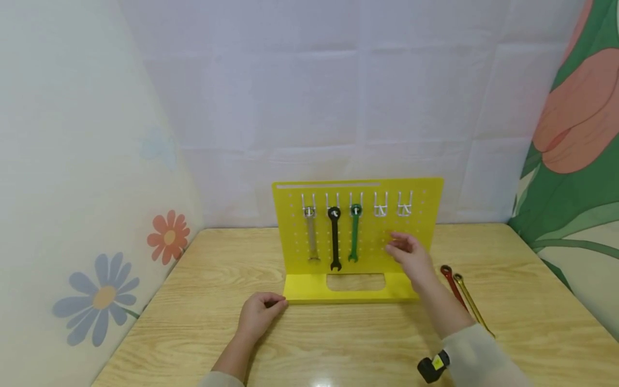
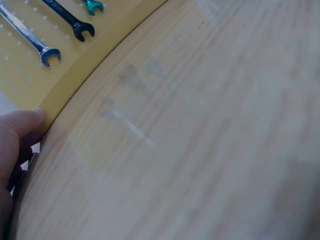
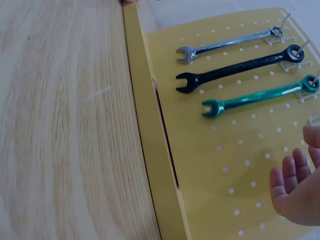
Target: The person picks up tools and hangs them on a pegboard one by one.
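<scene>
A yellow pegboard stand (image 1: 401, 269) stands upright on the table. A silver wrench (image 1: 311, 236), a black wrench (image 1: 335, 239) and a green wrench (image 1: 355, 236) hang from its metal hooks, ring ends up. Two hooks (image 1: 380, 207) to the right of them carry nothing. My left hand (image 1: 258, 317) grips the front left corner of the base, thumb on its front edge. Before the board's right part hovers my right hand (image 1: 413, 260), fingers loosely bent and holding nothing, just below the bare hooks.
A red wrench (image 1: 453, 286) and a gold wrench (image 1: 473, 302) lie on the wooden table (image 1: 329, 344) to the right of the stand, beside my right forearm. Behind the table hangs a white cloth (image 1: 319, 107). Flower-printed panels flank both sides.
</scene>
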A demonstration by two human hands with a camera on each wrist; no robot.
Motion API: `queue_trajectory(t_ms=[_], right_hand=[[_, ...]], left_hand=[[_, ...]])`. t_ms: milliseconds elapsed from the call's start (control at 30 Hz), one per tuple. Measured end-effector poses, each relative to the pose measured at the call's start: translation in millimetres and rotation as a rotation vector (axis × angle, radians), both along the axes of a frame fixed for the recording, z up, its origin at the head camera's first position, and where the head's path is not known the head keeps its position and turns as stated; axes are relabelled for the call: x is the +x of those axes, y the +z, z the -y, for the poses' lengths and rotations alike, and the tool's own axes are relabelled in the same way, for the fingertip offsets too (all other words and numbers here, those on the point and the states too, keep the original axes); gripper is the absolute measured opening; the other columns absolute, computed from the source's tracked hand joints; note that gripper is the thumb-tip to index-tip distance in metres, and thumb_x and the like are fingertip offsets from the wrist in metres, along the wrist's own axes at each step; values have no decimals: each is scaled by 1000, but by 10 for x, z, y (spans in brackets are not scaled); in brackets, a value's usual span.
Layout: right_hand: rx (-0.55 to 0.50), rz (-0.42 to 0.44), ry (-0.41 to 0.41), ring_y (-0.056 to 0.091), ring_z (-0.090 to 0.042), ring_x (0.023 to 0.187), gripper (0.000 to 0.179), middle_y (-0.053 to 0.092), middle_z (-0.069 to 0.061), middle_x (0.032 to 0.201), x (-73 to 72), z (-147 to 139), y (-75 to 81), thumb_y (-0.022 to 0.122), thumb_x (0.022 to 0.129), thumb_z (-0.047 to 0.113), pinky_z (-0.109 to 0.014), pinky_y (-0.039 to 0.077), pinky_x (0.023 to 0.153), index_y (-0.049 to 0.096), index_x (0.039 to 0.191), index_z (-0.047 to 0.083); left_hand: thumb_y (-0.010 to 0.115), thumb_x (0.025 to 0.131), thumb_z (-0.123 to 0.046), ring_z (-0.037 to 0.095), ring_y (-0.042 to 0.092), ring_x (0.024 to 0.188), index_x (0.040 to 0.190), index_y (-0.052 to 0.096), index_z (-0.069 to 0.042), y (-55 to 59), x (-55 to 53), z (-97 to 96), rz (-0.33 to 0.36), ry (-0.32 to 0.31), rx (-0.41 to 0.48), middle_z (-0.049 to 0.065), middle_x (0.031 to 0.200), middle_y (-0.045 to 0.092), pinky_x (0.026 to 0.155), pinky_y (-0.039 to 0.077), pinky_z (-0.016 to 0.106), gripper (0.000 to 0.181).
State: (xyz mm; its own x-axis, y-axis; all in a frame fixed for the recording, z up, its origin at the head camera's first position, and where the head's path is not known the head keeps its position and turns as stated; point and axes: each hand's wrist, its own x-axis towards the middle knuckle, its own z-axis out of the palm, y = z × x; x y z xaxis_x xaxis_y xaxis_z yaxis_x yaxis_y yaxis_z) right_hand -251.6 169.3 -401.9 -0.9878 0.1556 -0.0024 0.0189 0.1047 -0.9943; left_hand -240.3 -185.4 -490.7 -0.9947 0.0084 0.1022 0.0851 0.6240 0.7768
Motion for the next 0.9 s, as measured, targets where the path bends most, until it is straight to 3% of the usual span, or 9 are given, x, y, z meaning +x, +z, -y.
queue_trajectory(t_ms=[267, 633, 900], right_hand=[[73, 21, -46, 52, 0, 95, 46, 58, -5, 116, 109, -239, -64, 61, 97, 15, -11, 46, 82, 48, 139, 2], [110, 16, -136, 51, 9, 84, 47, 56, 18, 91, 220, -506, -178, 64, 94, 11, -8, 44, 79, 49, 137, -1], [216, 54, -175, 49, 11, 83, 48, 56, 14, 97, 308, -770, -243, 61, 96, 17, -8, 43, 76, 47, 140, 1]], left_hand=[[74, 86, -14, 12, 63, 87, 87, 77, -10, 1, 3, 1, 3, 1, 6, 0, 90, 73, 77, 51, 27, 6], [74, 86, -14, 11, 63, 85, 86, 77, -10, 9, 13, -7, -1, -3, 12, 0, 89, 74, 75, 51, 26, 5], [74, 86, -14, 11, 63, 85, 86, 77, -10, 6, 10, -5, -10, -2, 4, 0, 89, 74, 75, 51, 25, 5]])
